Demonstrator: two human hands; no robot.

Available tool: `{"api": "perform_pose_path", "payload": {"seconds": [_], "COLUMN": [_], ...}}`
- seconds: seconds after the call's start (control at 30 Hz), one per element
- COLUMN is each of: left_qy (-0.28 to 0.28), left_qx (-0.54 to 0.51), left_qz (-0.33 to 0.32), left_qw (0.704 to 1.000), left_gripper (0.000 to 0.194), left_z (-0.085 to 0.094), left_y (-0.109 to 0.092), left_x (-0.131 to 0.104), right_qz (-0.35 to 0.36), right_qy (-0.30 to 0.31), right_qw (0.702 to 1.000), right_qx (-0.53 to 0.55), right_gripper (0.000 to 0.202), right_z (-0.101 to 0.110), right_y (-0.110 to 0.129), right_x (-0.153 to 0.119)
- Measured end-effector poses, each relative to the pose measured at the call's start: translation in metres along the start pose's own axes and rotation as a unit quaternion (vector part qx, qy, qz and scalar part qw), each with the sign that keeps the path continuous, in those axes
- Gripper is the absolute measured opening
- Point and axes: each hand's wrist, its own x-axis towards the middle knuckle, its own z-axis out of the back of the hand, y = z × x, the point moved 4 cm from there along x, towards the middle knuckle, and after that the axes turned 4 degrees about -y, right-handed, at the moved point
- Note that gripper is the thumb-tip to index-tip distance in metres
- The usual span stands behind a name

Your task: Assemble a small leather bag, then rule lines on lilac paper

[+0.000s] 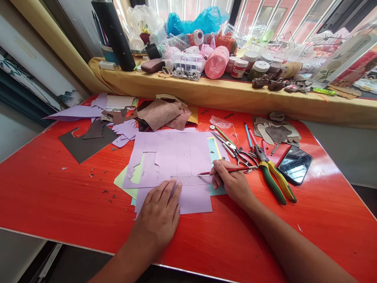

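A sheet of purple paper [165,143] with cut-out shapes at its left and thin drawn lines lies on other purple, green and blue sheets. Across its lower part lies a clear ruler [191,179]. My left hand [160,210] rests flat on the paper, its fingertips at the ruler's left end. Between the fingers of my right hand [229,181] is a red and black pencil [235,169], its tip on the paper just above the ruler's edge. Part of the ruler's right end is hidden by my right hand.
Scissors [232,147], yellow-green pliers [272,173] and a phone [295,164] lie right of the paper on the red table [73,196]. Leather pieces [160,112] and a dark sheet [88,141] are at the back left. Jars [239,68] and a black bottle [114,35] crowd the windowsill.
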Motion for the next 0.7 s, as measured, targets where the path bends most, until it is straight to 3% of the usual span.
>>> {"api": "perform_pose_path", "payload": {"seconds": [0.47,0.7], "left_qy": [0.003,-0.020], "left_qx": [-0.003,-0.013], "left_qz": [0.001,-0.001], "left_qw": [1.000,1.000], "left_gripper": [0.044,0.041], "left_z": [0.0000,0.0042], "left_y": [0.0005,-0.0002], "left_x": [-0.0004,-0.0022], "right_qz": [0.010,0.021], "right_qy": [-0.003,-0.043], "right_qw": [1.000,0.999], "right_qx": [-0.017,0.016], "right_gripper": [0.059,0.057], "right_z": [-0.0010,0.0041], "right_y": [0.0043,0.0028], "right_x": [-0.0012,-0.0011]}}
